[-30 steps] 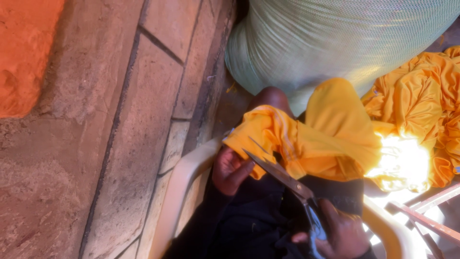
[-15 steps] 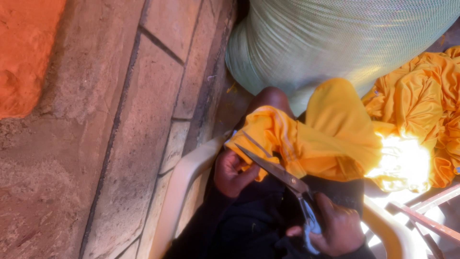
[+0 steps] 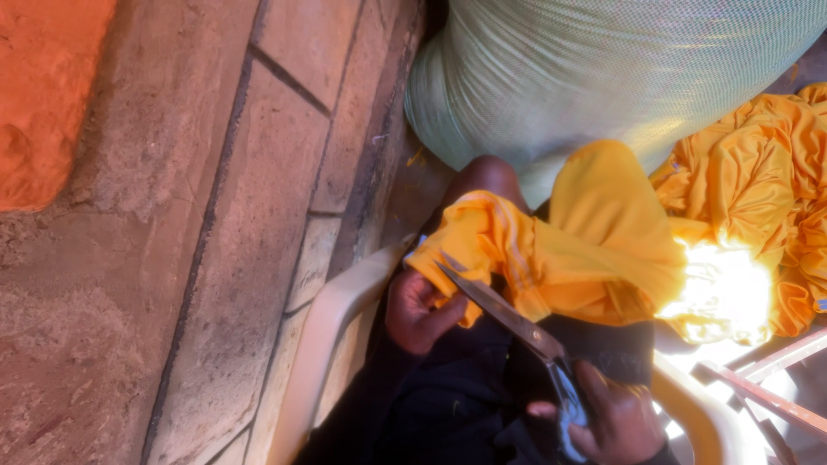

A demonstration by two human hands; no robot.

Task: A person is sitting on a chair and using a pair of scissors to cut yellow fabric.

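Observation:
A yellow garment [image 3: 568, 258] lies over my lap, one edge bunched near my left hand [image 3: 418, 312], which grips that edge from below. My right hand [image 3: 612, 422] holds the handles of long metal scissors [image 3: 504, 314]. The blades point up and left, their tips at the cloth edge just above my left hand. I cannot tell how far apart the blades are. My dark trousers and one knee show beneath the cloth.
I sit in a white plastic chair [image 3: 332, 344] beside a rough block wall [image 3: 172, 232]. A large pale green woven sack [image 3: 603, 77] stands ahead. More yellow cloth [image 3: 767, 198] is heaped at the right, partly in bright sun. Reddish wooden bars [image 3: 767, 387] lie at the lower right.
The scissors and my right hand have slid slightly up and left toward the cloth edge. My left hand stays gripping the garment.

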